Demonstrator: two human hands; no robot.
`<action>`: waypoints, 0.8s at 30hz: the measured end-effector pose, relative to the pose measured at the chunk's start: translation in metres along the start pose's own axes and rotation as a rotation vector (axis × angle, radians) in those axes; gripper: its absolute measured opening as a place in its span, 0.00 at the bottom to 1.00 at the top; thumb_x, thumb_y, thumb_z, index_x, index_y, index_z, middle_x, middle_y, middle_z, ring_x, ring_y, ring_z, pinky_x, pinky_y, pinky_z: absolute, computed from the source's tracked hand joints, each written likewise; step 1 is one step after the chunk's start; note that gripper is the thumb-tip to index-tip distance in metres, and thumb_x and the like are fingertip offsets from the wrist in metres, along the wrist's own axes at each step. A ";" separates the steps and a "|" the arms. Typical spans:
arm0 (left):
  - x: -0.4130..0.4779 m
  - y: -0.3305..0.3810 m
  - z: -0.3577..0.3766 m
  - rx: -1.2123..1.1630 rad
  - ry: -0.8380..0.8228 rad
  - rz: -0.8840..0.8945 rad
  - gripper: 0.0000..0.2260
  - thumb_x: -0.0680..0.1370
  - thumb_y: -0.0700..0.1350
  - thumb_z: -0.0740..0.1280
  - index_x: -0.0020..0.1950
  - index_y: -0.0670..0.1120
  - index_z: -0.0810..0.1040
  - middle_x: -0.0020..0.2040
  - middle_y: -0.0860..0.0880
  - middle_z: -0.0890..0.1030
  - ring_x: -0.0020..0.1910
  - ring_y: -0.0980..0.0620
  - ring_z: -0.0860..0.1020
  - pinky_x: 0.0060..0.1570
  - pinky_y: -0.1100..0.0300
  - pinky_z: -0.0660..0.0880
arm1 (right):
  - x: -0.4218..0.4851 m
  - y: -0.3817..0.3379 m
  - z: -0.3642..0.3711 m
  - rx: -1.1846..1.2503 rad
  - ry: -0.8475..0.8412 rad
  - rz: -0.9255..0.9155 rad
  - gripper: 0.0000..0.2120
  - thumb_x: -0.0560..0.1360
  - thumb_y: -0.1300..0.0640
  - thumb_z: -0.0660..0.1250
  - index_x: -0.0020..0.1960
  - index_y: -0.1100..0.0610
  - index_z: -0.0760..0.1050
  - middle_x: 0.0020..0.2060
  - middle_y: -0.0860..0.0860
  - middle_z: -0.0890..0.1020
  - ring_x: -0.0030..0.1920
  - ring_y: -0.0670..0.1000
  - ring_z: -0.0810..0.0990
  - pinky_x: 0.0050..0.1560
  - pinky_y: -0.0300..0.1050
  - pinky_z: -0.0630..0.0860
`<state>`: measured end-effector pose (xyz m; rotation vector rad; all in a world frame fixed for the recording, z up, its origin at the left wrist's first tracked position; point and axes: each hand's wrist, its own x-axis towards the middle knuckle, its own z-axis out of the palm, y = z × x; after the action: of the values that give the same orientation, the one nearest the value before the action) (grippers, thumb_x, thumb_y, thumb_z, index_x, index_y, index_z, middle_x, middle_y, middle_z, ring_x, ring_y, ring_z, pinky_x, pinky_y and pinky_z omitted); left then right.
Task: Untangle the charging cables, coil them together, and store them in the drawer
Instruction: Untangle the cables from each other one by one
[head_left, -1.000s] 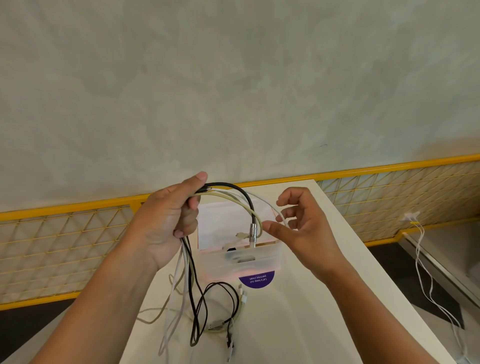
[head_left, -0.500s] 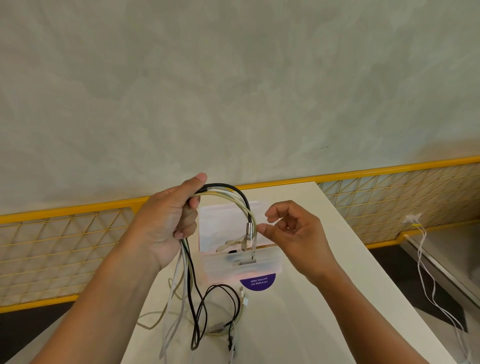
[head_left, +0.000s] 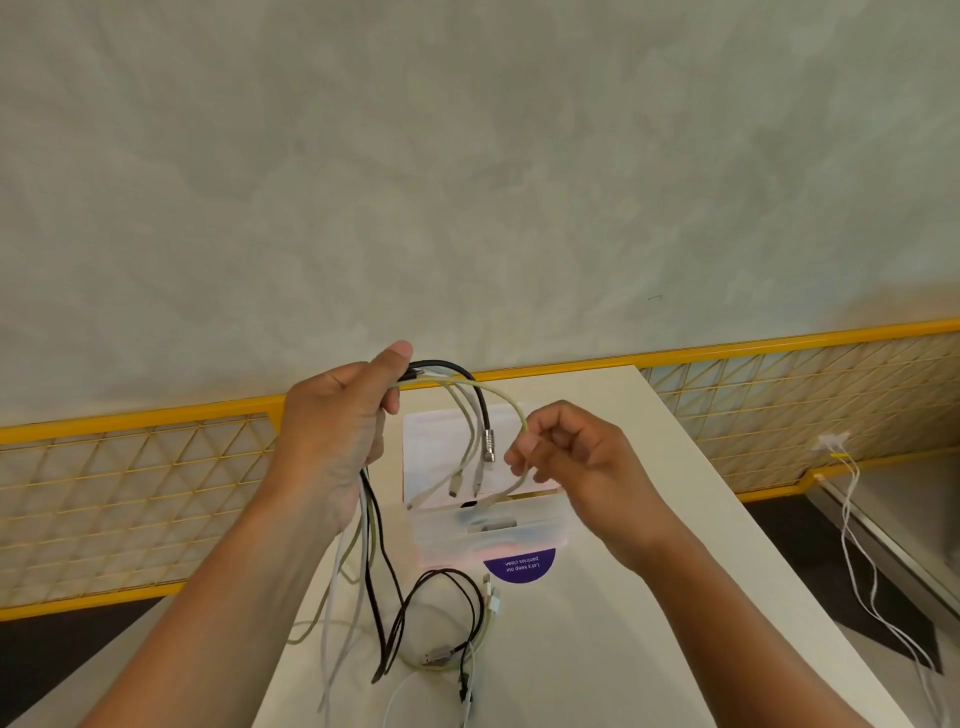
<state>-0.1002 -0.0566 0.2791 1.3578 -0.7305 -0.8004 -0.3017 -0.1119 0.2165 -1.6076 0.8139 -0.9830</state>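
Head view. Since half a second ago, a change at the right hand (head_left: 576, 462): before, loose and open beside the hanging plugs; now closed in a pinch, thumb and curled fingers on one pale yellow-green cable (head_left: 500, 394), with this strand drawn out to the right, away from the others. Cable ends no more hanging close together but fanned apart. Left hand (head_left: 332, 441) as before, in the centre of the frame, fist wrapped around the charging cables (head_left: 363, 540), thumb pressed on top.

Bundle of several strands: black, white, grey and pale yellowish. Bent over the left fist in an arch, short ends pointing down over the translucent plastic box (head_left: 488, 535). Among them a thick black cable with a ribbed metal plug (head_left: 488, 446), and some grey ones with small flat plugs. Below the fist, long parts falling to the white table (head_left: 649, 597) and lying there in loose crossed loops, lower centre of the frame, not yet coiled.

Just below the box, a round purple sticker (head_left: 519, 566) with white letters, half covered by the box. Behind the table, across the frame, a yellow mesh railing (head_left: 156, 467) under a grey-green wall. At the right edge, two thin white cords (head_left: 852, 525) hanging down, well apart from the table.
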 end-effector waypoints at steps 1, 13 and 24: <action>0.000 0.000 -0.001 -0.005 0.007 0.006 0.21 0.74 0.54 0.73 0.26 0.47 0.71 0.28 0.46 0.58 0.24 0.52 0.53 0.26 0.61 0.52 | -0.001 -0.001 -0.002 0.050 -0.005 0.006 0.04 0.81 0.63 0.65 0.48 0.58 0.78 0.40 0.54 0.85 0.41 0.53 0.83 0.44 0.42 0.79; 0.001 0.010 0.003 -0.208 -0.069 -0.089 0.16 0.76 0.50 0.72 0.32 0.48 0.71 0.30 0.49 0.63 0.20 0.55 0.54 0.25 0.61 0.49 | -0.008 0.009 0.014 0.140 -0.042 0.136 0.10 0.76 0.59 0.72 0.57 0.57 0.79 0.40 0.51 0.85 0.37 0.53 0.82 0.46 0.43 0.80; -0.003 0.011 0.003 -0.204 -0.120 -0.112 0.21 0.75 0.51 0.72 0.25 0.49 0.70 0.29 0.49 0.57 0.21 0.54 0.53 0.22 0.63 0.51 | 0.004 0.004 0.033 -0.120 0.225 0.036 0.02 0.77 0.55 0.72 0.49 0.50 0.82 0.40 0.46 0.85 0.40 0.53 0.83 0.42 0.53 0.84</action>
<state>-0.1035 -0.0547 0.2907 1.1814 -0.6509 -1.0248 -0.2700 -0.1024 0.2090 -1.5952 1.0694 -1.1207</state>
